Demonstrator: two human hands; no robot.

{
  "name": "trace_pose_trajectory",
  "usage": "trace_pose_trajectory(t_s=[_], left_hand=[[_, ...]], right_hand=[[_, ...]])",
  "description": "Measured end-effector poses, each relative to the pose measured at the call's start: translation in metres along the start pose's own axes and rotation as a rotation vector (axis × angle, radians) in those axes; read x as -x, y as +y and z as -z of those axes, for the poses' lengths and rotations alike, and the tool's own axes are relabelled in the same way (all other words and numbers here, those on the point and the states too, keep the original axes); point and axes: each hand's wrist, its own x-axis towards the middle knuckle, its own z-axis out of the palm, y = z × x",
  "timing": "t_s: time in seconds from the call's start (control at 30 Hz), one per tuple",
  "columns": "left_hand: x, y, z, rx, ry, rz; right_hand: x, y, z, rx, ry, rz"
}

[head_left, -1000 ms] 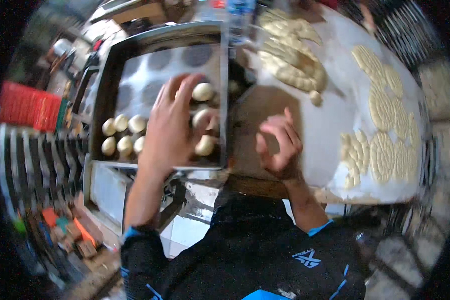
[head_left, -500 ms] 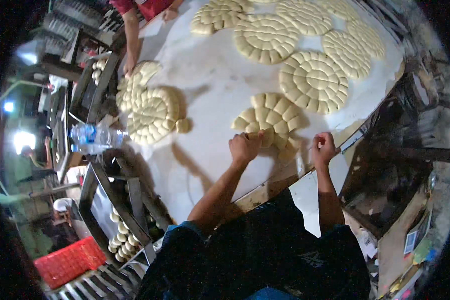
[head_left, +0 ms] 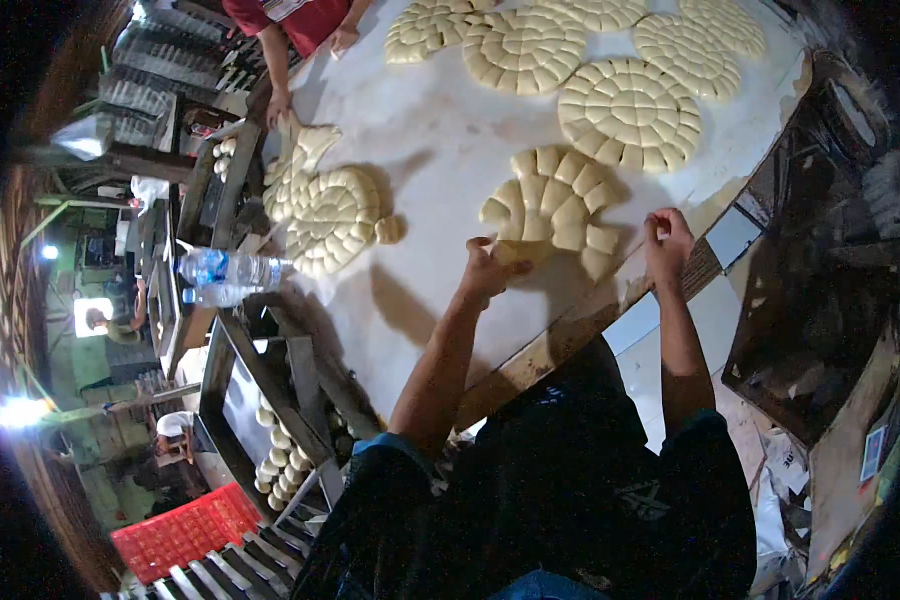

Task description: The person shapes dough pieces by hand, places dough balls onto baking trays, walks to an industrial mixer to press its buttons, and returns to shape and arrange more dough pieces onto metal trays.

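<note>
A partly broken-up round of pale dough pieces (head_left: 560, 195) lies near the table's front edge. At its lower left, my left hand (head_left: 485, 272) is closed on a piece of dough (head_left: 522, 253), held between thumb and fingers. My right hand (head_left: 669, 243) hovers by the table edge, right of that round, its fingers curled in. Whether anything small sits inside those fingers is hidden.
Several scored dough rounds (head_left: 632, 115) cover the table's far right. On the left lies another round (head_left: 332, 220), where a co-worker's hand (head_left: 279, 107) touches dough. Plastic bottles (head_left: 230, 270), a rack with dough balls (head_left: 282, 460) and a red crate (head_left: 185, 530) stand left.
The whole view has shifted. My left hand has drawn its dough piece slightly away from the broken round and turned it. My right hand stays curled near the edge.
</note>
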Motion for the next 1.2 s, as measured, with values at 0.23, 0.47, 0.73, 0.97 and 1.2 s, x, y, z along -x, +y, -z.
trace_pose_trajectory(t_s=[0.23,0.47,0.73,0.97,1.2], left_hand=[[0.089,-0.149,0.093,0.032,0.095,-0.26],[0.243,-0.132,0.113,1.036,0.041,-0.279],[0.242,-0.106,0.156,0.449,-0.018,-0.491],[0.249,-0.104,0.185,0.021,0.201,-0.545],[0.277,-0.084,0.186,0.274,0.399,-0.356]], right_hand=[[0.104,-0.065,-0.025,-0.304,-0.148,0.11],[0.23,-0.214,-0.072,-0.549,-0.894,-0.107],[0.183,-0.277,-0.075,-0.652,-1.416,-0.007],[0.088,-0.245,-0.078,-0.761,-1.059,-0.238],[0.028,-0.273,-0.12,-1.148,-1.04,-0.258]])
